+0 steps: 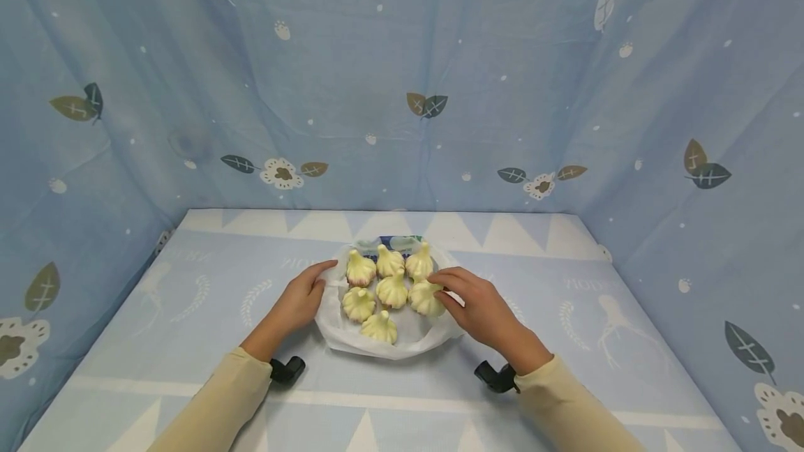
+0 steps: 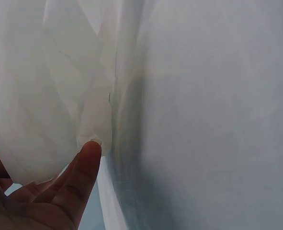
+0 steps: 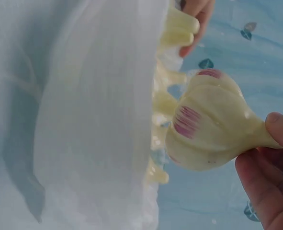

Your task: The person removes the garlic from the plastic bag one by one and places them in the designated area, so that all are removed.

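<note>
A white plastic bag [image 1: 405,349] with its mouth spread wide sits on the table, and several pale yellow garlic bulbs [image 1: 380,327] are grouped within its rim. At the bag's left edge, my left hand [image 1: 303,295] pinches the plastic, the thumb [image 2: 90,155] against the white side in the left wrist view. My right hand [image 1: 474,302] holds one garlic bulb [image 3: 208,122] by its stem between thumb and fingers, at the right of the group. Purple streaks mark that bulb in the right wrist view, where it is raised beside the bag's rim.
A light blue patterned cloth covers the table [image 1: 207,340]. Blue curtains [image 1: 377,54] with leaf and flower prints stand behind and at both sides. Blue and green print [image 1: 402,243] shows at the bag's far edge. Black wrist cameras [image 1: 496,377] are strapped under both wrists.
</note>
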Demonstrator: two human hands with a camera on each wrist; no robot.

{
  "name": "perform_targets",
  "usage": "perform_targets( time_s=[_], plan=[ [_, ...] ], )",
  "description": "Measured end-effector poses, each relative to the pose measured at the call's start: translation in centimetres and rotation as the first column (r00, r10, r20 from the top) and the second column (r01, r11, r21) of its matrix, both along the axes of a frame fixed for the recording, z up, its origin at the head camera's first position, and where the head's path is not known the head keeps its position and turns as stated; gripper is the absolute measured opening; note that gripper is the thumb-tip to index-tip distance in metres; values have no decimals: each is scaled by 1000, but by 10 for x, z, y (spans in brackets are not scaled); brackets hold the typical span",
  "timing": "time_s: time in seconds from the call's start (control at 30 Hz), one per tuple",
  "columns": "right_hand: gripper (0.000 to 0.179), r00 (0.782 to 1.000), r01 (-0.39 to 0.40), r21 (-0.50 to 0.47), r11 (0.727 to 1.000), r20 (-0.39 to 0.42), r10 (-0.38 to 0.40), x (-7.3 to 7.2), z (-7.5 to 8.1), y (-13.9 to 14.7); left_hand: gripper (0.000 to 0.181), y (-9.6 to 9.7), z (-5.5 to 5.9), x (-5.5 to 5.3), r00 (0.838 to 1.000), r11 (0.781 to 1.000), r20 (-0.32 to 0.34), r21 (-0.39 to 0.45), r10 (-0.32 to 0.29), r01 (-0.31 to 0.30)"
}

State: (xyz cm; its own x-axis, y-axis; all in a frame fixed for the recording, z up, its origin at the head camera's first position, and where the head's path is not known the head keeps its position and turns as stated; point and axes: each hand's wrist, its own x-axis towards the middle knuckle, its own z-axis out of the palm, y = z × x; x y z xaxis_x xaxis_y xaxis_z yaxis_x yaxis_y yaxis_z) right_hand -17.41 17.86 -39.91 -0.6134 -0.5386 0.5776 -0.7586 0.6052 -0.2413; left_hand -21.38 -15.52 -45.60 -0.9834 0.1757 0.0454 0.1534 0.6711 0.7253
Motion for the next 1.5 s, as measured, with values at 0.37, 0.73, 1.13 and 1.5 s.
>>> perform_targets(
  time_s=[0.37,0.73,1.13,1.5],
  plan=[
    [32,997,47,-46,998,-60,-49,-5,8,20,46,-2,-3,-1,999,1000,35,0,-29,29],
    [34,985,169,-74,983,-32,-171,-13,11,44,46,-2,-1,0,998,1000,56,0,-14,14],
    [32,966,251,-106,962,-31,-256,-26,12,73,46,-3,-1,-1,998,1000,58,13,-17,17],
    [33,943,333,-91,939,1,-334,-35,9,98,47,-3,0,-6,998,1000,64,-5,-10,10]
  ],
)
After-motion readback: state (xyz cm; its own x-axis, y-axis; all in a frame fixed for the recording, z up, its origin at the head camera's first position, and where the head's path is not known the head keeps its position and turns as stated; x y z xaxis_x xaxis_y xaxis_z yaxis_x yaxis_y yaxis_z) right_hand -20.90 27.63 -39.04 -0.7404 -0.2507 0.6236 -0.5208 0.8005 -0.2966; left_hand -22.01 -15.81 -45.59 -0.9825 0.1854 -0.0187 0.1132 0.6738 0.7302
